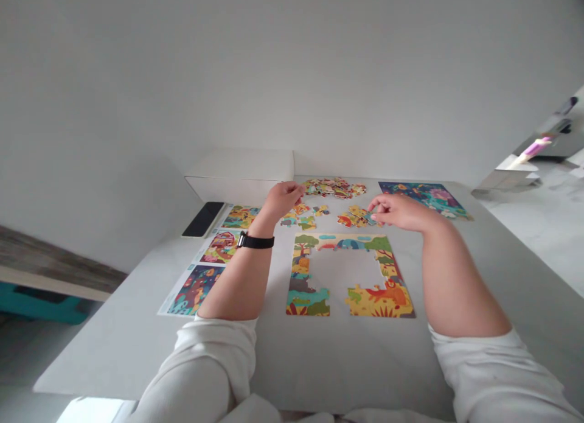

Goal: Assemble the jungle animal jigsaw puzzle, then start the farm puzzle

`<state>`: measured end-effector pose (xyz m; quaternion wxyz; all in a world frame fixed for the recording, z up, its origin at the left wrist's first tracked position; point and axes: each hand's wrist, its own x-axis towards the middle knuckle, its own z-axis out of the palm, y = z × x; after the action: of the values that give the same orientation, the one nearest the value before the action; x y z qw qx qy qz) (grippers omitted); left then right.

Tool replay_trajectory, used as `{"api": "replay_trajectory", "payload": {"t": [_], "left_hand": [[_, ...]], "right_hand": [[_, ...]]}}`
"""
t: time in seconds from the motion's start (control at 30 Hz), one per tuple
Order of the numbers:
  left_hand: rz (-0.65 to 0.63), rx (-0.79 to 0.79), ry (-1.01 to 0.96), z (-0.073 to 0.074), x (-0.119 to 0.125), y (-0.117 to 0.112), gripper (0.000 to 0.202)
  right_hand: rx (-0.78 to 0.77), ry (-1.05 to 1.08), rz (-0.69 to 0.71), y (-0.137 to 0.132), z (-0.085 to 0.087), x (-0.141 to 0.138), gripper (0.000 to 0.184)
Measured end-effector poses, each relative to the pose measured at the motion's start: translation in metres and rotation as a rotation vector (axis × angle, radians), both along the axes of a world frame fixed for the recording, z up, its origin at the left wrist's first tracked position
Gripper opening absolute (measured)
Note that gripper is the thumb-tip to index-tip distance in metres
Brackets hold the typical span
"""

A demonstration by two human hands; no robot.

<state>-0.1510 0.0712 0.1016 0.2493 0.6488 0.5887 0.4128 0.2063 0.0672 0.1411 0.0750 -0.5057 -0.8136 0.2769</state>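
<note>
L hand [283, 201] fingers [297, 190] together, held pc unclear; R hand [399, 213] fingers [373, 202] apart, just above puzzle pcs [356, 216] on bench [274, 362].

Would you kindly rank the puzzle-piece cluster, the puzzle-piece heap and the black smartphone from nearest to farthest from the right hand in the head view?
1. Cluster of puzzle pieces: just under the fingertips of the right hand.
2. Heap of puzzle pieces: beyond the cluster, ahead of the hands.
3. Black smartphone: far off to the left.
</note>
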Motion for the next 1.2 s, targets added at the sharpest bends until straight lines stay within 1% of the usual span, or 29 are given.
{"api": "replay_trajectory", "payload": {"t": [0.13,0.27,0.4,0.53,0.6,0.7,0.83,0.93,1.03,1.2], "left_hand": [[0.018,-0.039,0.010,-0.009,-0.009,0.005,0.039],[0.025,-0.074,0.112,-0.017,-0.005,0.007,0.035],[0.063,-0.131,0.265,-0.021,-0.005,0.005,0.026],[0.063,-0.169,0.430,-0.024,-0.018,0.004,0.018],[0.059,-0.233,0.525,-0.028,-0.027,0.004,0.026],[0.022,-0.340,0.653,-0.037,-0.033,0.007,0.046],[-0.043,-0.379,0.814,-0.046,-0.032,0.010,0.065],[-0.071,-0.366,0.866,-0.050,-0.032,0.010,0.068],[-0.088,-0.374,0.894,-0.053,-0.037,0.011,0.067],[-0.019,-0.390,0.896,-0.053,-0.043,0.010,0.077]], "right_hand": [[0.011,0.005,-0.032,0.014,-0.015,0.001,0.027],[0.063,-0.066,-0.080,0.022,-0.027,0.000,0.020],[0.114,-0.078,-0.096,0.025,-0.029,0.004,0.020],[0.115,-0.050,-0.108,0.028,-0.030,0.011,0.022],[0.122,-0.055,-0.116,0.030,-0.033,0.012,0.021],[0.128,-0.064,-0.116,0.035,-0.045,0.009,0.020],[0.113,-0.092,-0.123,0.045,-0.067,0.003,0.020],[0.117,-0.112,-0.116,0.052,-0.082,0.003,0.023],[0.158,-0.153,-0.111,0.058,-0.092,0.006,0.030],[0.312,-0.217,-0.148,0.063,-0.104,0.009,0.042]]}}
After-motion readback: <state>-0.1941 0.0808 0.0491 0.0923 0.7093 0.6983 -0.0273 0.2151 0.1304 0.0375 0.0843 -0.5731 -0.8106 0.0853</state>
